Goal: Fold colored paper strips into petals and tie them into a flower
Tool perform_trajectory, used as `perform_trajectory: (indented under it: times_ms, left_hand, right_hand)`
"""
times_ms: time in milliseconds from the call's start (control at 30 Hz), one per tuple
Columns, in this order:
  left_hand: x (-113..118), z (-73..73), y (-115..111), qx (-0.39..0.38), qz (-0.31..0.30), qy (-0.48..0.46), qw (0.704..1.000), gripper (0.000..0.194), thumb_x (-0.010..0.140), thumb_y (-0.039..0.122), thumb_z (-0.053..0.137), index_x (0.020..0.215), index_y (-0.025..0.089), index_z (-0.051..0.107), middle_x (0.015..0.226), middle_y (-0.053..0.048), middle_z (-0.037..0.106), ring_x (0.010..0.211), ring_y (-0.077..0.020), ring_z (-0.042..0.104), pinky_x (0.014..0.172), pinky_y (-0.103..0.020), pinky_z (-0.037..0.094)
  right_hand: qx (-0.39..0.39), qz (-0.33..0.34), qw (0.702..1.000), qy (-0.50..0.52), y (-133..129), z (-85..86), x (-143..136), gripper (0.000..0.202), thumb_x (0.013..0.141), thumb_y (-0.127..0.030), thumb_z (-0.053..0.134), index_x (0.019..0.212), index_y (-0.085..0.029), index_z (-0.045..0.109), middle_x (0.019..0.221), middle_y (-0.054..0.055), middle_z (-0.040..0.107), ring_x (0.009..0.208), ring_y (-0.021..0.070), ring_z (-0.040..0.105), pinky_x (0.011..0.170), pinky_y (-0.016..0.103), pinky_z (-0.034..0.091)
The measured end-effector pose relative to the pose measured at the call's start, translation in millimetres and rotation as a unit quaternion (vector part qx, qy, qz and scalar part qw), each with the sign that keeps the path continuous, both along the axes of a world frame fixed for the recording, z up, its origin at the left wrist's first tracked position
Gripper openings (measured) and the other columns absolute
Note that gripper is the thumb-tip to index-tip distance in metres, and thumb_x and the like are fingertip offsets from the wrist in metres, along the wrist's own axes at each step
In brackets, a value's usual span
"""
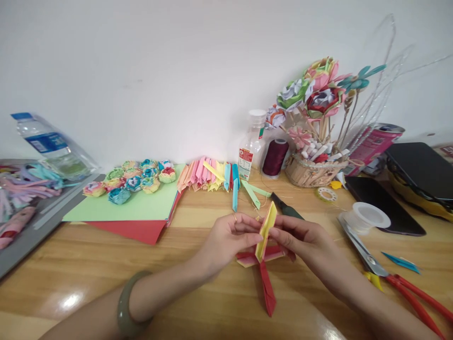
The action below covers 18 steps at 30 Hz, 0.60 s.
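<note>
Between both hands is a bundle of folded paper strips (pixel 266 233), held above the table; a yellow strip stands up on top, pink and red strips lie crosswise, and a red one (pixel 268 288) points down toward me. My left hand (pixel 235 238) pinches the yellow strip's left side between thumb and fingers. On its right side my right hand (pixel 299 236) presses with the thumb, its fingers behind the paper. Behind the hands lie light green strips (pixel 251 194) and a dark-handled tool (pixel 287 208).
Paper flowers (pixel 132 183) sit on green sheets (pixel 116 211) at left, beside a row of folded strips (pixel 205 174). Red-handled scissors (pixel 377 267), a ribbon spool (pixel 367 217) and a phone (pixel 384 208) are at right. Behind stand a bottle (pixel 250 146), a thread cone (pixel 275 158) and a flower basket (pixel 313 172).
</note>
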State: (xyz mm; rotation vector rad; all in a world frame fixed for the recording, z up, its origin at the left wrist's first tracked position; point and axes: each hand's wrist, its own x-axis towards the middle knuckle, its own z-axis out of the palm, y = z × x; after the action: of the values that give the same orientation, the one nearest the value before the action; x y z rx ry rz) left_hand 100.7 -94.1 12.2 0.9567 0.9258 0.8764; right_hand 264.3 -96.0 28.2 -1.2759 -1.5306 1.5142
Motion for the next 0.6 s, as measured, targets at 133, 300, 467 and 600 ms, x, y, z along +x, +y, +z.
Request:
perform_trajectory:
  times_ms: [133,300,467,600]
  left_hand:
    - [-0.6,1.4,1.9,-0.004,0.005,0.009,1.0,0.022,0.062,0.027,0.068,0.074,0.012,0.058,0.072,-0.004,0.063,0.066,-0.0123,0.059,0.064,-0.025,0.044]
    - [0.0,-1.5,0.7,0.03,-0.001,0.063,0.998,0.016,0.063,0.023,0.065,0.072,0.013,0.056,0.07,-0.001,0.061,0.062,-0.0101,0.055,0.06,-0.022,0.043]
    - [0.3,-0.1,-3.6,0.062,-0.023,0.122,0.99,0.016,0.07,0.03,0.058,0.069,0.015,0.054,0.062,0.003,0.053,0.057,-0.0088,0.05,0.052,-0.019,0.038]
    - [-2.8,3.9,-0.7,0.104,-0.029,0.16,0.981,0.026,0.073,0.033,0.053,0.056,0.015,0.051,0.053,0.004,0.043,0.052,-0.0073,0.04,0.049,-0.019,0.033]
  right_hand:
    - [-0.012,-0.001,1.0,-0.002,2.1,1.0,0.8,0.026,0.073,-0.042,0.057,0.085,-0.022,0.068,0.064,-0.001,0.057,0.052,0.0099,0.046,0.046,0.021,0.035]
    - [0.031,-0.001,0.999,-0.042,-2.5,-1.0,-2.0,0.025,0.076,-0.04,0.053,0.065,-0.02,0.063,0.054,-0.003,0.05,0.049,0.0095,0.043,0.046,0.021,0.034]
    - [0.067,-0.001,0.994,-0.09,-6.5,-4.0,-3.9,0.027,0.076,-0.041,0.053,0.061,-0.02,0.059,0.056,-0.001,0.054,0.053,0.0118,0.047,0.05,0.022,0.037]
    - [0.086,-0.024,0.988,-0.122,-3.5,-3.0,-2.1,0.031,0.076,-0.045,0.052,0.059,-0.019,0.058,0.055,-0.001,0.054,0.051,0.012,0.046,0.05,0.023,0.036]
